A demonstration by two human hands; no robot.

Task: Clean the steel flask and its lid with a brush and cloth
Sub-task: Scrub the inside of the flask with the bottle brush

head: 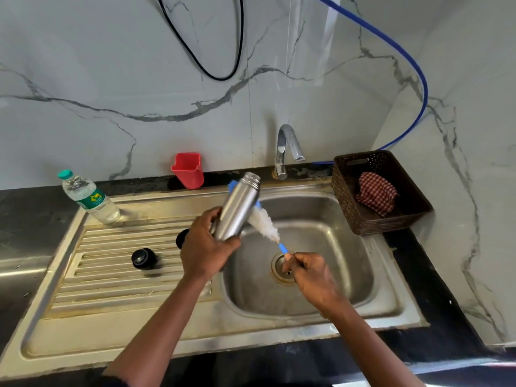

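Steel flask, uncapped and tilted with its threaded mouth toward one o'clock, sits in the left hand, whose fingers are wrapped closed around its lower body above the left edge of the sink basin. At four o'clock from that hand, the right hand is closed in a pinch on the end of the brush, thumb and fingertips clamping the thin blue handle over the drain. From there the brush runs toward ten o'clock: its white bristles lie against the far side of the flask, and a blue tuft shows past the flask's shoulder.

At nine o'clock from the left hand, a black lid rests on the ribbed draining board; another dark round piece peeks out just behind the left wrist, too hidden to identify. Farther out at ten o'clock stands a plastic water bottle. At twelve o'clock a red cup sits against the marble wall, with the tap at one o'clock. At two o'clock, a brown basket holds a red checked cloth.
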